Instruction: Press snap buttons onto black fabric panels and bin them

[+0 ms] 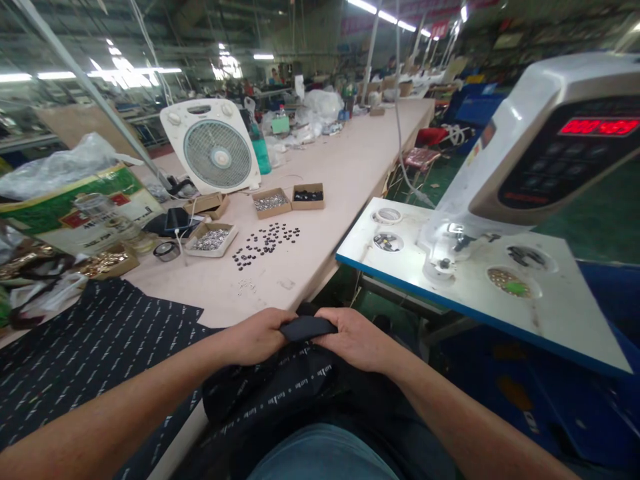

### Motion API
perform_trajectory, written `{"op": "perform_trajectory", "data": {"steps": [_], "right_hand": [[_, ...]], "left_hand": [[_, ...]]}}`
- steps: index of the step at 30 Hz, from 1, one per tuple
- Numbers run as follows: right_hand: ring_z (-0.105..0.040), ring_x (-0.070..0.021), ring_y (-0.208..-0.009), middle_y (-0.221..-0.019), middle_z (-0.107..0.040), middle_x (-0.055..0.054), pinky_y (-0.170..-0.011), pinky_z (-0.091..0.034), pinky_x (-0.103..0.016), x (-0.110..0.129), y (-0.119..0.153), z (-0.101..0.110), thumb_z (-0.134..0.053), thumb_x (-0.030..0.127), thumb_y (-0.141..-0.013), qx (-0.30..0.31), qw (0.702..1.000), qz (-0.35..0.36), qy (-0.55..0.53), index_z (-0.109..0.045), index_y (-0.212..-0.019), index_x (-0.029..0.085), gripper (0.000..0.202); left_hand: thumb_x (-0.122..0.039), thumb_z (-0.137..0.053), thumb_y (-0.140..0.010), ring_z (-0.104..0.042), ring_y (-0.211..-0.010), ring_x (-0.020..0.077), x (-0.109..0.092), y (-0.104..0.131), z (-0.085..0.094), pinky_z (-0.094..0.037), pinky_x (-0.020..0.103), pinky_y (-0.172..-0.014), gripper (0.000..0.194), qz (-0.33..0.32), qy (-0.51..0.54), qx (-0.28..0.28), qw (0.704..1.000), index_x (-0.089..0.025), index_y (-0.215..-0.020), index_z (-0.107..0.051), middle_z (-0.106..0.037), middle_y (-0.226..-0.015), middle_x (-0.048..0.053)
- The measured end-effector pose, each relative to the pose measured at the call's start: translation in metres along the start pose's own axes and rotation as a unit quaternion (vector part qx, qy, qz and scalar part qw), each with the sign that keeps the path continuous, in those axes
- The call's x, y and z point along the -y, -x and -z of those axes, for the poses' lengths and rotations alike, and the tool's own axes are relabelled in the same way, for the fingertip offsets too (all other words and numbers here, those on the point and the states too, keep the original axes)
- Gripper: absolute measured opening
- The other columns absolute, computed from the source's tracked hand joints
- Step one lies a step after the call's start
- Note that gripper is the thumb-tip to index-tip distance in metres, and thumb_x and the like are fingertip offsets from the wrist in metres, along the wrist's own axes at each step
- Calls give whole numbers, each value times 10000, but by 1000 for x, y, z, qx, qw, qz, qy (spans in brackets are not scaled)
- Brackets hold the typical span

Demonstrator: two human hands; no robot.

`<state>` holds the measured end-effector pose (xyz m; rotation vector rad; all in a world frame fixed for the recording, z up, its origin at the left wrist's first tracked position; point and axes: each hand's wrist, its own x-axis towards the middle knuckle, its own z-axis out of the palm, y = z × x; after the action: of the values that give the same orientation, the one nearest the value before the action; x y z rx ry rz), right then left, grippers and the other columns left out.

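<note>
A dark garment (295,377) with rows of white lettering lies bunched over my lap. My left hand (257,337) pinches one end of a smooth dark edge of it, thumb on top. At the other end, my right hand (355,337) grips the same edge, so a short band of cloth spans the gap between both hands. Off to the right stands a snap-fastening machine (540,160) with a red lit display and a white, blue-edged worktop (390,267). Neither hand touches it. Dark patterned cloth (95,360) spreads over the table at the left.
On the pale table (350,180) lie scattered small black fasteners (267,243). Cardboard boxes hold silver parts (213,239) and black parts (307,195). A white fan (217,150) stands behind, beside a teal bottle (260,150). A cable (400,133) hangs by the machine.
</note>
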<state>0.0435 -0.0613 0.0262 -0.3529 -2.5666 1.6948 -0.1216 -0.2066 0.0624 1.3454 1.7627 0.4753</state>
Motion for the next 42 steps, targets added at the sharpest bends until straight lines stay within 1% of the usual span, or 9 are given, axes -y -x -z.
{"op": "perform_trajectory", "data": {"steps": [4,7,11,19,22,28,33,38,42], "right_hand": [[-601,-139,-762,-785,-644,30,-675,-402,-229,-2,5,-2,-646,275,-870,-6,1000,1,0,-667,-835,182,101],[-609,-147,-768,-815,-663,28,-672,-399,-234,-3,6,-2,-741,327,-804,3,1000,-5,20,-684,-875,188,166],[-586,-140,-719,-768,-653,28,-646,-383,-238,-7,6,-3,-719,258,-791,3,999,-23,32,-696,-848,179,100],[-566,-128,-728,-761,-639,32,-646,-406,-207,2,0,-5,-668,184,-804,-39,996,-48,-64,-680,-847,171,47],[-566,-126,-730,-761,-635,34,-644,-406,-202,3,-3,-6,-654,168,-806,-41,996,-42,-60,-679,-850,172,50],[-565,-125,-709,-747,-635,35,-627,-401,-200,2,-8,-7,-652,197,-812,-31,997,-54,-54,-690,-853,171,62],[-578,-135,-718,-749,-650,28,-631,-408,-206,1,-16,-10,-664,218,-813,-34,995,-77,-55,-693,-839,169,62],[-595,-151,-741,-766,-661,20,-654,-421,-225,-5,-25,-7,-673,259,-827,-8,994,-95,-45,-695,-845,172,91],[-635,-196,-879,-943,-714,10,-761,-459,-264,-1,-34,16,-763,255,-741,67,994,-78,-28,-723,-1038,221,302]], "left_hand": [[-278,-517,-799,-624,-881,228,8,-2,-18,-483,301,-807,280,15,96,-52,994,-156,-936,-729,-730,-904,40],[-353,-583,-789,-621,-822,221,12,-3,-27,-486,301,-768,296,50,168,-48,983,-141,-933,-732,-719,-855,35],[-385,-653,-757,-605,-736,192,16,-3,-31,-466,285,-707,350,87,239,-35,966,-122,-976,-727,-701,-799,26],[-315,-763,-717,-582,-670,121,21,2,-23,-451,234,-680,250,103,338,83,932,-149,-899,-725,-700,-777,-8],[-276,-790,-688,-589,-659,109,25,2,-22,-461,220,-676,219,118,375,83,916,-140,-848,-726,-711,-766,-5],[-210,-806,-650,-651,-694,117,36,4,-25,-503,226,-727,364,123,464,74,874,-138,-1001,-736,-753,-876,26],[-210,-836,-620,-658,-708,135,44,4,-30,-509,242,-730,395,120,511,63,849,-113,-987,-728,-751,-896,60],[-301,-862,-601,-589,-670,129,52,-5,-38,-455,248,-696,406,105,515,20,851,-107,-926,-714,-699,-814,40],[-292,-795,-636,-419,-611,91,55,-13,-43,-309,225,-595,262,41,464,-9,885,-128,-770,-640,-534,-672,-33]]}}
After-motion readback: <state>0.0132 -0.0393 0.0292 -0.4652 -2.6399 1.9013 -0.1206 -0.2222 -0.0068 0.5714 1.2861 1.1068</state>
